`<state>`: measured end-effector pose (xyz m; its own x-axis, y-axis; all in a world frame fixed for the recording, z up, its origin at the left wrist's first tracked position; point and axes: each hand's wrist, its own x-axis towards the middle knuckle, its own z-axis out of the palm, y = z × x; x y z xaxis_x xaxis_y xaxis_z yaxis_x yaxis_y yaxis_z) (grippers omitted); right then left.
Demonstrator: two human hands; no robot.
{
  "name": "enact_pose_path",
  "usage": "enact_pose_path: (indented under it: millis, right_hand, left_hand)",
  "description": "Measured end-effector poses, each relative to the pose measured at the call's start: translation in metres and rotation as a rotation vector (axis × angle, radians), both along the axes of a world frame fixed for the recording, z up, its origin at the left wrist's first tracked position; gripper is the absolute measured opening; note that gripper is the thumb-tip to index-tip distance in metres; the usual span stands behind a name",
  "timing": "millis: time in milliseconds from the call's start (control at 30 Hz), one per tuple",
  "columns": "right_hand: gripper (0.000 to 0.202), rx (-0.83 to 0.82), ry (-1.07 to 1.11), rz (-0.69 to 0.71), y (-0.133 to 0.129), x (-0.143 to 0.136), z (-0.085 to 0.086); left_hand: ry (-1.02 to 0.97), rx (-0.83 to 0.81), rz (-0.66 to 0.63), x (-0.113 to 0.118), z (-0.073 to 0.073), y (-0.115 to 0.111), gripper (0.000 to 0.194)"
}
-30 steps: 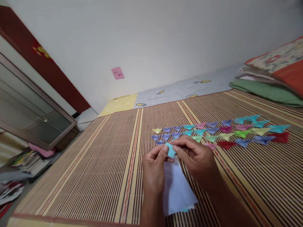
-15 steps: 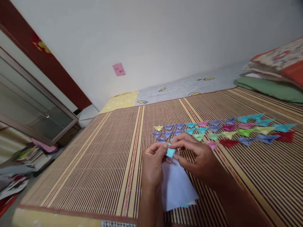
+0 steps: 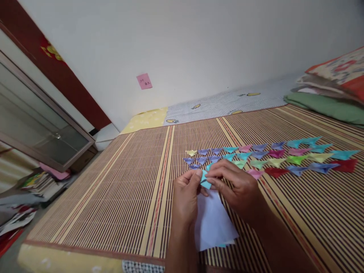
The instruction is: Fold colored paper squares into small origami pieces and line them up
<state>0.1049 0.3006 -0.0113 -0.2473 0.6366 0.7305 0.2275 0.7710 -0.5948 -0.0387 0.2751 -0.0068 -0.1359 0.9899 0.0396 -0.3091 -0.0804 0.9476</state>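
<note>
A small folded piece of light-blue paper (image 3: pixel 206 183) is held up between both hands. My left hand (image 3: pixel 186 193) pinches its left side, thumb on top. From the right, my right hand (image 3: pixel 234 185) grips its edge between thumb and fingers. Beneath the hands lies a stack of paper sheets (image 3: pixel 214 223), pale lilac on top, with other colours peeking out at the lower right corner. Just beyond, rows of small folded paper boats (image 3: pixel 275 162) in several colours rest on the striped mat; my right hand hides a few.
The striped bamboo mat (image 3: pixel 119 197) covers the bed. Folded bedding (image 3: pixel 327 108) and a pillow (image 3: pixel 341 70) are piled at the far right. A glass-fronted cabinet door (image 3: pixel 42 121) and a pile of books (image 3: pixel 40 185) stand at the left, and a pink note (image 3: pixel 144 81) hangs on the wall.
The fingers of my right hand have closed in on the blue paper's right edge, and the paper has tilted with its fold shifting. The view has moved slightly.
</note>
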Motion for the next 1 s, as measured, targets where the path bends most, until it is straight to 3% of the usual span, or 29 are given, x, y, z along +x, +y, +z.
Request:
enact_pose_path:
  millis: [200, 367, 600, 700, 800, 1000]
  right_hand:
    - [0.013, -0.048, 0.077, -0.036, 0.002, 0.003, -0.002]
    - [0.014, -0.139, 0.134, 0.002, 0.002, 0.004, -0.002]
    - [0.01, -0.219, 0.301, -0.034, 0.009, -0.003, -0.015]
    - [0.009, -0.213, 0.333, -0.083, 0.01, -0.005, -0.017]
    - [0.009, -0.216, 0.311, -0.085, 0.007, -0.004, -0.015]
    - [0.01, -0.268, 0.315, -0.036, 0.005, -0.003, -0.011]
  left_hand:
    - [-0.104, 0.055, -0.093, 0.004, 0.006, -0.001, 0.027]
    - [-0.113, 0.038, -0.084, 0.006, 0.005, 0.0, 0.027]
    - [0.09, 0.116, 0.175, 0.017, 0.004, -0.007, 0.033]
    - [0.162, 0.189, 0.25, 0.021, 0.002, -0.008, 0.02]
    - [0.299, 0.232, 0.295, 0.02, -0.003, -0.006, 0.008]
    - [0.425, 0.313, 0.284, 0.014, -0.009, -0.003, 0.008]
